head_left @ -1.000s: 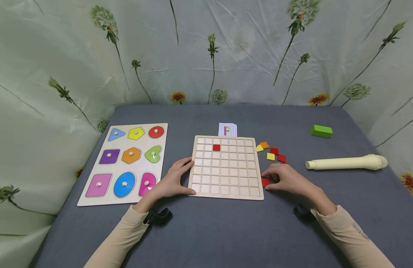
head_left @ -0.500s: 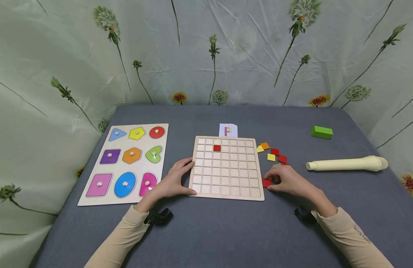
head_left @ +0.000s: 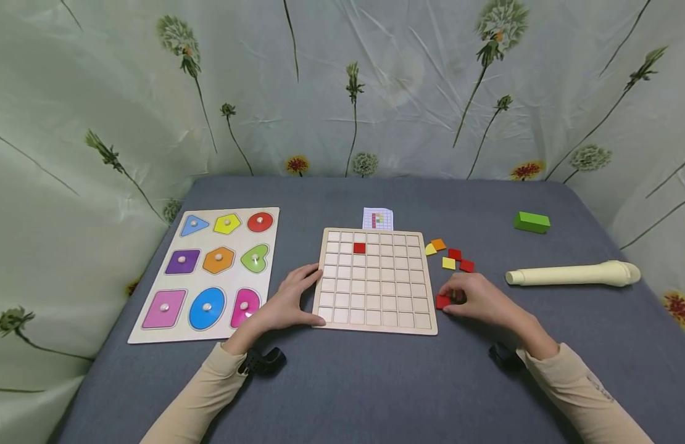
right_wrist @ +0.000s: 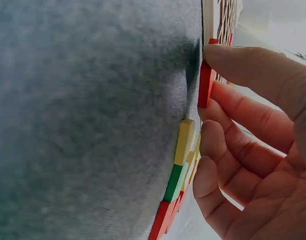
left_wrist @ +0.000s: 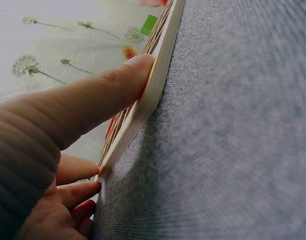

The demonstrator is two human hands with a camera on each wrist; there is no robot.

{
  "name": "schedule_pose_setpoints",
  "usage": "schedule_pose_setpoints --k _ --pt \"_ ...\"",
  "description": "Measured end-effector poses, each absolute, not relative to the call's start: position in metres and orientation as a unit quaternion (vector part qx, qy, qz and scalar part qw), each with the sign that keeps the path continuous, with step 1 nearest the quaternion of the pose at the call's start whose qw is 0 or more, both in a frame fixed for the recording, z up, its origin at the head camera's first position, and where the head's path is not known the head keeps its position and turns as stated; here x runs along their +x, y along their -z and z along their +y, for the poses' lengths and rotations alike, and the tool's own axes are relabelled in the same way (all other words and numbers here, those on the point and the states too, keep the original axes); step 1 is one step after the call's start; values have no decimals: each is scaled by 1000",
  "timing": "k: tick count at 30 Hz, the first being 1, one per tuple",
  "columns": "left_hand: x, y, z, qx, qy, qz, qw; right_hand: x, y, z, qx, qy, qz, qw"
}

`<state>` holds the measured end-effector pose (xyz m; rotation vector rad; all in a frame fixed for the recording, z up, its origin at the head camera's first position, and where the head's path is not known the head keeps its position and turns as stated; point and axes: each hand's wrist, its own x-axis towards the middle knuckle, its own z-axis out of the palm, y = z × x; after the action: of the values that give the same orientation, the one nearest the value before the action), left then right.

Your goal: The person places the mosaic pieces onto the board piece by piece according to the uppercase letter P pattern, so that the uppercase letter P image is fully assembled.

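My left hand (head_left: 289,299) rests against the left side of a wooden grid board (head_left: 376,330), thumb at its near left corner, the other fingers spread along the left edge. In the left wrist view the straight thumb lies across the board's rim. One red square tile (head_left: 359,248) sits in a cell of the second row from the far side. Just beyond the board's right edge, my right hand (head_left: 476,297) pinches another red square tile (right_wrist: 206,82) between thumb and fingers. The right wrist view shows this tile standing on edge beside the board.
Several loose tiles lie right of the board, including an orange tile (head_left: 439,245), a yellow tile (head_left: 448,263) and a green tile (right_wrist: 176,182). A printed pattern card (head_left: 378,219) touches the far edge. A knobbed shape puzzle (head_left: 237,279), green block (head_left: 532,222) and cream microphone-shaped object (head_left: 572,273) stand apart.
My right hand has shifted slightly to the right, away from the board's edge, with the red tile still pinched. The left hand and the board have stayed in place.
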<state>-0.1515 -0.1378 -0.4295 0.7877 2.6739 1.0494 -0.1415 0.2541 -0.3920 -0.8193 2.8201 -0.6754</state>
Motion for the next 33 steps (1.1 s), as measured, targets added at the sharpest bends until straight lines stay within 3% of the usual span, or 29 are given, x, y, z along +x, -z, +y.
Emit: schedule_pose_setpoints --k 33 --pt "-152 429 -138 266 -350 895 80 -177 378 200 -312 214 925 23"
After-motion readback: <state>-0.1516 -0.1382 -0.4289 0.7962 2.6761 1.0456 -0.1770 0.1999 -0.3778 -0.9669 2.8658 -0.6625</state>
